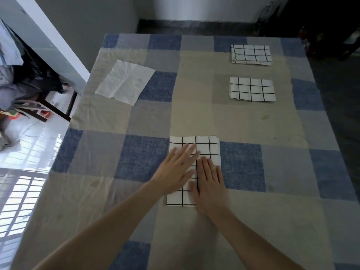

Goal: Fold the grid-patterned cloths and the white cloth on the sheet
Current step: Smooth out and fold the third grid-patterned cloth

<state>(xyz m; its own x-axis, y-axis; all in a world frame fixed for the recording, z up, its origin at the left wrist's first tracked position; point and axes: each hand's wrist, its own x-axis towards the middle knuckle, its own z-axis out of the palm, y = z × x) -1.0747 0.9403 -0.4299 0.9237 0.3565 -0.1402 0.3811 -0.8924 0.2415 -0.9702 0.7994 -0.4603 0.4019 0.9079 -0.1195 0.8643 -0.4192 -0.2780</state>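
Fingers straight, our left hand (176, 170) and right hand (209, 184) press flat on the near grid cloth (206, 148) by the checked sheet's (136, 117) near edge. Two folded grid cloths (251, 89) lie toward its far right corner, the white cloth (124, 84) flat at far left, beside a grey wall (78, 36) and glossy floor (35, 145).

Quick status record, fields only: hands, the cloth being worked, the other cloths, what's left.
left hand: flat, fingers straight, pressing the near grid cloth
right hand: flat beside it, pressing the same cloth
near grid cloth: folded into a rectangle, near centre of the checked sheet
middle grid cloth: folded, far right
far grid cloth: folded, beyond it
white cloth: far left, lying flat, creased, apparently not yet folded
left to do: likely the white cloth
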